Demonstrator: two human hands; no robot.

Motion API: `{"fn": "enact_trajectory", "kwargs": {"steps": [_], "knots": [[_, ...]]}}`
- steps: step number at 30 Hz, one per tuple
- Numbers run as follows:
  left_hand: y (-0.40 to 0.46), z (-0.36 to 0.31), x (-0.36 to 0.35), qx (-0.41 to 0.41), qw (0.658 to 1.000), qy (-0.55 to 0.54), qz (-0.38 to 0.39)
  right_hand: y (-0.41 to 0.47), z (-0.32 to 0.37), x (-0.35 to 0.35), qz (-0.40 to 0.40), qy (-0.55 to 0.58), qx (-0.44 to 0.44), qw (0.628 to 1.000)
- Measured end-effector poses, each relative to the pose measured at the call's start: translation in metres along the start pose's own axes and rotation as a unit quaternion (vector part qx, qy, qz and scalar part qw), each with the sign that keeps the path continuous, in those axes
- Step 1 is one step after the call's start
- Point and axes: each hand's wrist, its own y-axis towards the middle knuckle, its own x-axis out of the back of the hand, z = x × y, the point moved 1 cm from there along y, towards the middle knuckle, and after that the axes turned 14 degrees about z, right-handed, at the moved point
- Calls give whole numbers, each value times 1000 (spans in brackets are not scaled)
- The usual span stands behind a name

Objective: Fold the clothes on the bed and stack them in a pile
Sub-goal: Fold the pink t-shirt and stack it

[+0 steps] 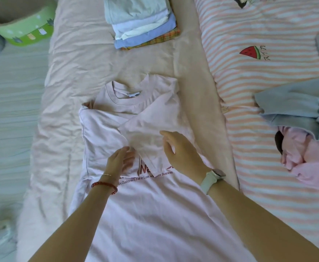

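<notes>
A pale pink T-shirt (147,205) with printed text lies face up on the bed, collar away from me. Its right sleeve (145,137) is folded inward across the chest. My left hand (120,159) lies with straight fingers on the shirt at the sleeve's lower left edge. My right hand (181,152) hovers or rests over the folded sleeve, fingers relaxed; a watch is on that wrist. A pile of folded clothes (143,23) sits at the far end of the bed.
A green round basket (22,33) stands on the floor at the far left. A striped pink quilt (268,72) covers the bed's right side. Unfolded grey-blue (296,106) and pink (306,157) garments lie heaped on it at the right.
</notes>
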Motion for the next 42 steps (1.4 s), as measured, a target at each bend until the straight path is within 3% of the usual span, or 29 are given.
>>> {"fn": "enact_trajectory", "kwargs": {"steps": [2,6,8,14,18,22,27,30,32,35,37,39,40,42], "knots": [[5,3,-3,-8,999,30,-6,-12,-20,-8,-35,-95,-21,995],[23,-1,-14,-49,974,203,-89,-36,-53,-16,20,-274,-41,961],[35,-9,-21,-57,973,197,-108,-41,-65,-11,13,-320,-47,946],[63,-22,-24,-50,982,129,-131,-37,-91,16,-61,-324,-56,942],[65,-18,-27,-62,986,127,-91,-44,-106,31,-134,-262,-125,947],[69,-17,-30,-55,967,227,-100,-49,-109,22,-172,-252,-166,938],[79,-30,-28,-58,928,340,-141,2,-75,27,-194,-272,-73,940],[85,-34,-26,-50,874,455,-164,49,-66,21,-82,-324,-1,942],[87,-33,-24,-83,823,535,-170,78,-67,17,-25,-361,-1,932],[92,-32,-19,-159,747,624,-168,119,-74,19,-11,-403,-63,913],[97,-40,-9,-256,693,647,-187,138,-85,20,13,-407,-130,904],[107,-54,9,-316,598,702,-224,149,-91,19,33,-418,-160,893],[113,-61,21,-315,567,726,-228,150,-89,19,26,-428,-154,890],[127,-74,46,-283,562,753,-194,157,-80,25,-27,-464,-100,880]]}}
